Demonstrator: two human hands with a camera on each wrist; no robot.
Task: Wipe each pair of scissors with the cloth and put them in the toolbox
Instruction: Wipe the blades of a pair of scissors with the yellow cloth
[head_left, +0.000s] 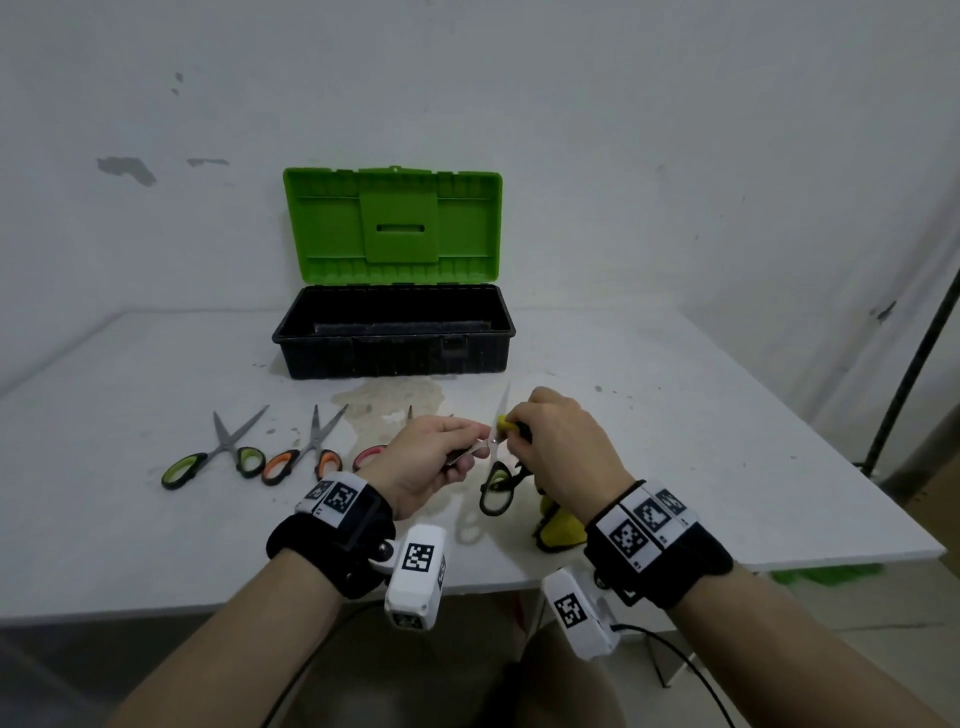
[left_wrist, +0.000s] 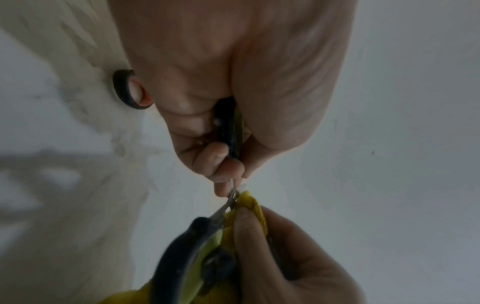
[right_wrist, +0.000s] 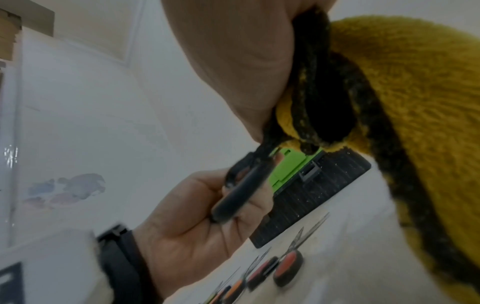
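Observation:
My left hand (head_left: 462, 449) grips one black-and-green handle of an opened pair of scissors (head_left: 497, 483) above the table's front. One blade (head_left: 505, 402) points up and away; the other handle loop hangs below. My right hand (head_left: 514, 426) pinches the yellow cloth (head_left: 558, 525) around that blade near the pivot, and the rest of the cloth hangs under the wrist. In the left wrist view the fingers (left_wrist: 221, 162) clamp the handle (left_wrist: 228, 127) and the cloth (left_wrist: 253, 202) wraps the metal. The right wrist view shows the cloth (right_wrist: 415, 98) and the gripped handle (right_wrist: 239, 197).
The black toolbox (head_left: 306, 332) stands open at the back with its green lid (head_left: 392, 223) upright. Green-handled scissors (head_left: 218, 452), orange-handled scissors (head_left: 311, 452) and a red-handled pair (head_left: 370, 454), partly hidden by my left hand, lie in a row at the left. A dark pole (head_left: 914, 364) stands right.

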